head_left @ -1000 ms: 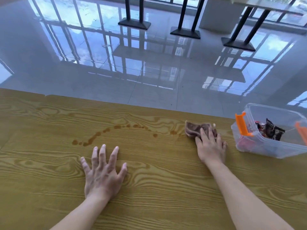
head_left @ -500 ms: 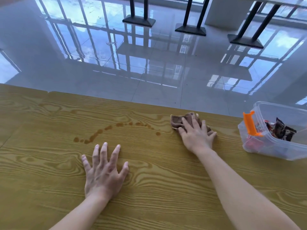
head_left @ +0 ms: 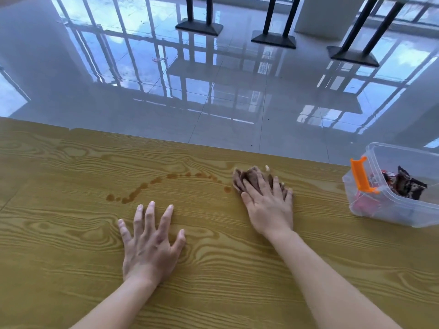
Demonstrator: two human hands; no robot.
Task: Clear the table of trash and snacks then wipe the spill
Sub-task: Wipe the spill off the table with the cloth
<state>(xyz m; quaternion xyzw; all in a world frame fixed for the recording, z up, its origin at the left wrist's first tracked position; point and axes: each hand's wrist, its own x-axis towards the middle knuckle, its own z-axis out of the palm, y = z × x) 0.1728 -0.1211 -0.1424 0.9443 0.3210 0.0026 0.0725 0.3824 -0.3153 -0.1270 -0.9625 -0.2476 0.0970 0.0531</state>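
Cloth (head_left: pixel 247 176) under right fingers (head_left: pixel 275 188), spill (head_left: pixel 172 176) just left

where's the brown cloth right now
Head view, right of centre: the brown cloth lies on the wooden table under the right hand, just right of the spill.

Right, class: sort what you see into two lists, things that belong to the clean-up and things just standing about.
Clean-up: brown cloth under the right hand; spill of brown drops; clear box with snack packets; wooden table.
Standing about: black table bases; shiny tiled floor.
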